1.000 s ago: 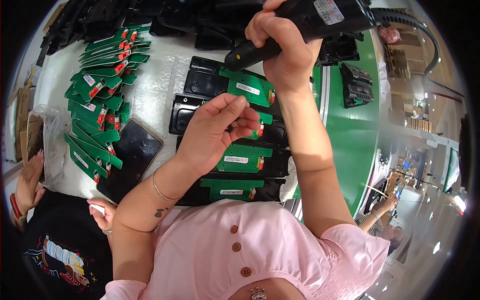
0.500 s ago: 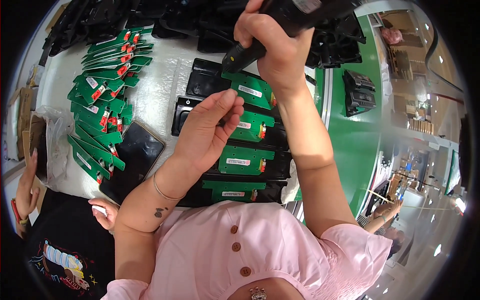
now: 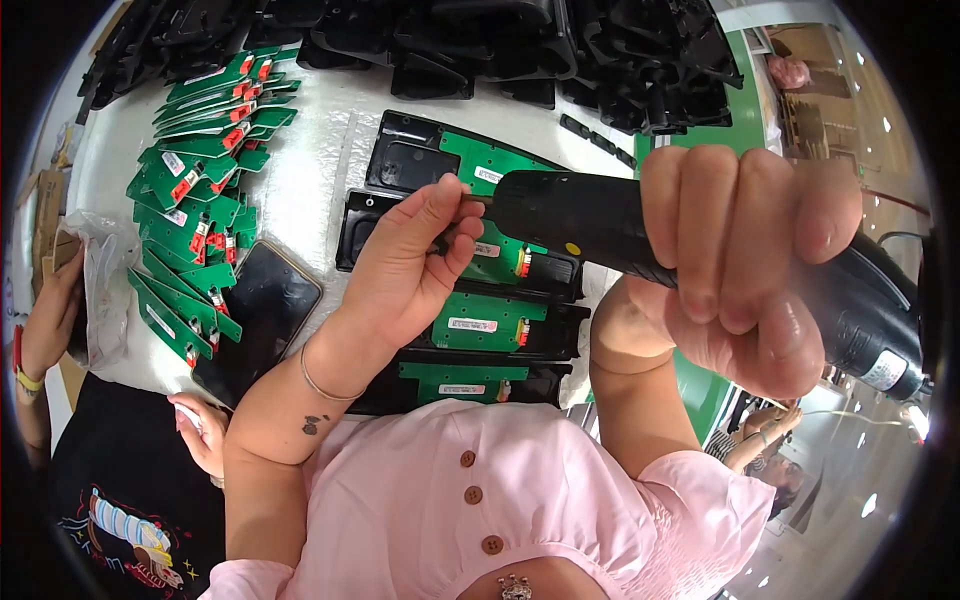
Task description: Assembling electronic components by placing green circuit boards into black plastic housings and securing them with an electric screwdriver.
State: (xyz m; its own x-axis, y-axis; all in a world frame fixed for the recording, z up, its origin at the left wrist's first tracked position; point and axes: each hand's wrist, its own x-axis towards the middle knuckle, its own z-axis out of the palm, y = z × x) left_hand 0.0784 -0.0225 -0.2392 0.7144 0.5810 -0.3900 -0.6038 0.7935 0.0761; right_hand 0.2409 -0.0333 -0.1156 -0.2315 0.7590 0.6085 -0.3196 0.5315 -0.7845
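Observation:
My right hand (image 3: 745,260) is wrapped around a black electric screwdriver (image 3: 575,215), held sideways above the work. The thin bit points left and reaches the fingertips of my left hand (image 3: 410,255). Thumb and forefinger of that hand are pinched; whatever they hold is too small to make out. Beneath both hands lies a column of black plastic housings (image 3: 408,148), each with a green circuit board (image 3: 478,322) bearing a white label and a red-and-white connector. The screwdriver and my hands partly hide the upper boards.
Many loose green boards (image 3: 180,215) overlap at the left, beside a dark phone-like slab (image 3: 268,300). Black housings (image 3: 440,40) are piled along the far side, near a black strip (image 3: 598,138). Another person's hand (image 3: 203,435) rests close by at the lower left.
The screwdriver has swung from pointing down over the top board to lying sideways, its bit now at my left fingertips. My right hand has moved right and nearer; my left hand has barely shifted.

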